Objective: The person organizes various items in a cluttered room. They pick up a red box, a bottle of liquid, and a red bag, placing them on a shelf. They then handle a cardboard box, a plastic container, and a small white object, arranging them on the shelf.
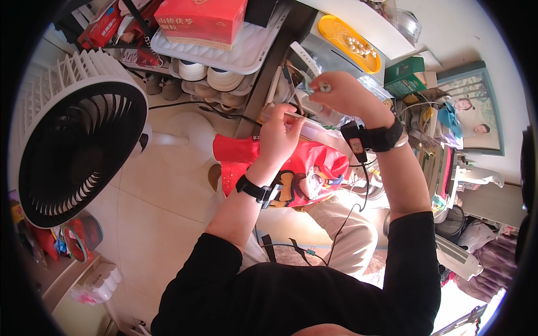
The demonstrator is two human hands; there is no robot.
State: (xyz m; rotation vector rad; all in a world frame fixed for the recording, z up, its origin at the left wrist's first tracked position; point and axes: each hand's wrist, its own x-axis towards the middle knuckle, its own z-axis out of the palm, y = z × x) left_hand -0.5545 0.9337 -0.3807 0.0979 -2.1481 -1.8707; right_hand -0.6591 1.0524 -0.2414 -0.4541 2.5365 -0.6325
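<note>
My left hand (pixel 279 136) is raised over a red bag or cloth with a cartoon print (pixel 309 176), its thumb and fingertips close together; whether something thin is pinched there cannot be told. Up and to the right, my right hand (pixel 346 94) pinches a small pale greenish item (pixel 324 87) above a cluttered tabletop. Clear plastic bags (pixel 370 88) lie just beyond that hand. Black straps circle both wrists, and the right one carries a black device (pixel 355 140) with a cable. The red bag or cloth lies over my lap.
A yellow tray (pixel 328 27) holding white beads sits at the table's back. Left of me stands a white fan (pixel 84 138) with a black front. A red box (pixel 201 21) rests on a white tray at the upper left. Books and a framed picture (pixel 475 109) are at right.
</note>
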